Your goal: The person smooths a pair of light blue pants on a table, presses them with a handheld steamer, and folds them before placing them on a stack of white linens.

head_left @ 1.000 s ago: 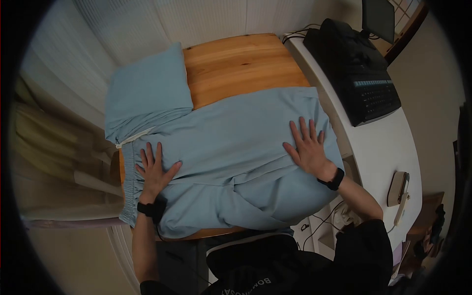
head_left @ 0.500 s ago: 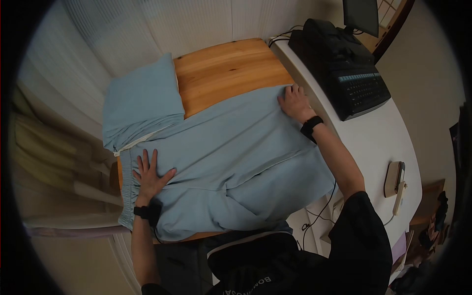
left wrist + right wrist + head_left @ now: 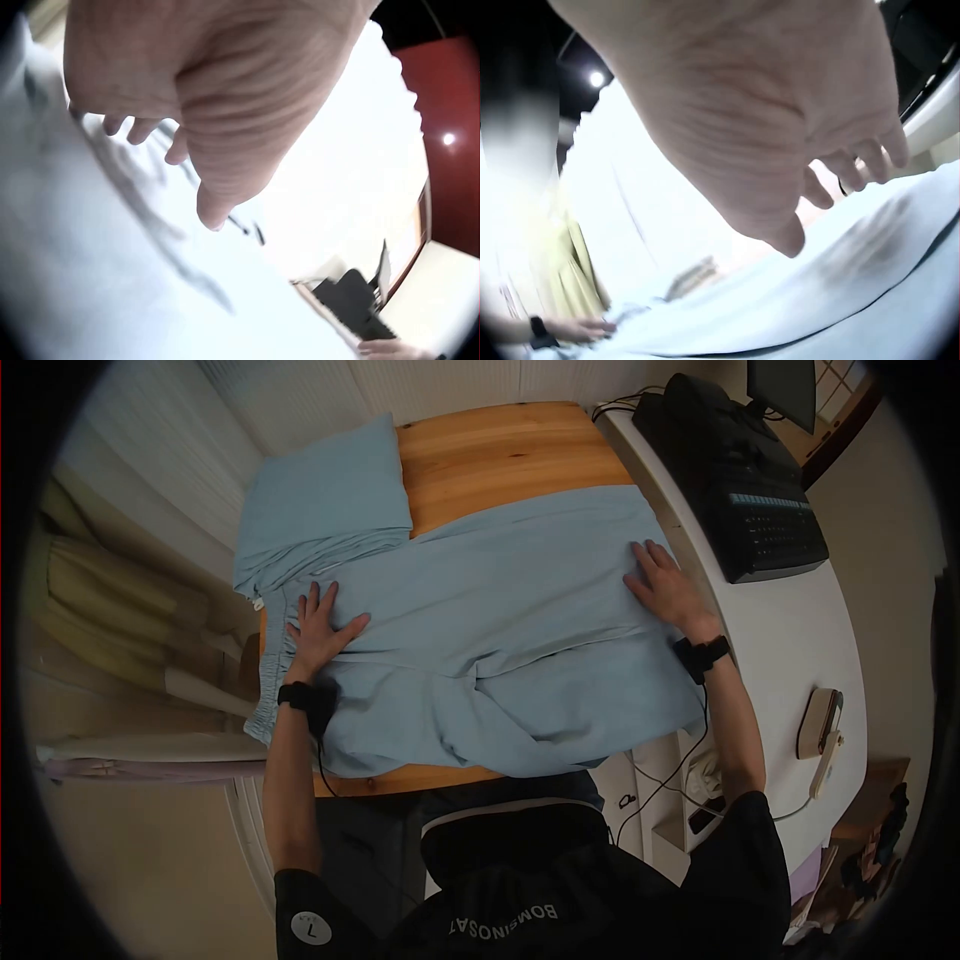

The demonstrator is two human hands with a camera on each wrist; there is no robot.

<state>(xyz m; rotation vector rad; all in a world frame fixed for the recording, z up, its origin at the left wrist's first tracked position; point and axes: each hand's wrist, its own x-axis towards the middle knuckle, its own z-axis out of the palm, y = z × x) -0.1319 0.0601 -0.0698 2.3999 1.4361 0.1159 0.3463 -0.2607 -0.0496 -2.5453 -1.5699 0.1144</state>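
Observation:
A pair of light blue trousers lies sideways across a wooden table, its gathered elastic waistband at the left and the leg ends at the right. Close to the waistband my left hand rests on the cloth, fingers spread and thumb out. Over toward the leg ends is my right hand, palm down with loosely straight fingers. In the right wrist view its fingertips hang close over the cloth. Creases run from the crotch along the nearer leg.
A folded light blue cloth sits at the table's back left, against the trousers. Bare wood shows behind. To the right stands a white desk with a black keyboard device and a small beige box. Curtains hang at the left.
My right hand went to the far corner of the leg end with curled fingers, then came back toward me and straightened. The leg end lies flatter. My left hand stays by the waistband.

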